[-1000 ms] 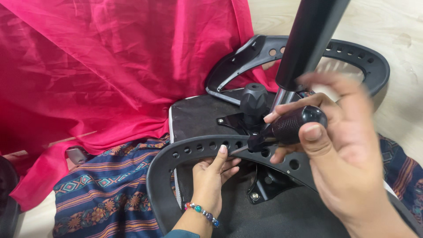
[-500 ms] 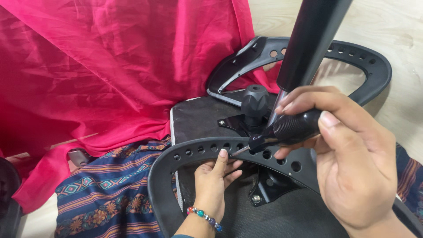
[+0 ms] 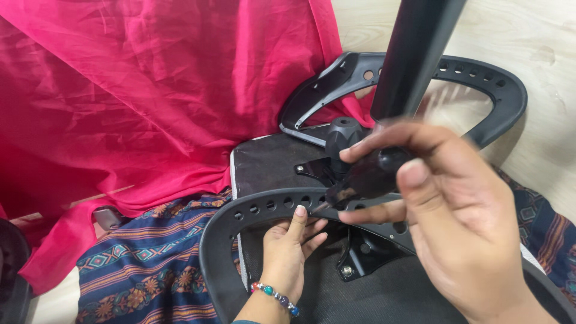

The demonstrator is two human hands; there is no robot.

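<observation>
Pinching a black-handled screwdriver (image 3: 369, 174) in the right hand (image 3: 456, 228), tip down at the near armrest (image 3: 264, 210) of an upturned chair. Feels light, stiff, grippy; best held mid-handle. Left hand (image 3: 291, 252) bracing that armrest, fingers curled under. Pink cloth (image 3: 138, 102) behind, gas column (image 3: 414, 60) sticking up.

Both hands bare, no gloves, no rings visible. Left hand (image 3: 292, 252) carries a beaded bracelet (image 3: 275, 297) at the wrist: round beads in teal, purple, red and blue, with a sliver of dark teal sleeve below it. Right hand (image 3: 462, 228) unadorned; nails short and unpainted.
</observation>
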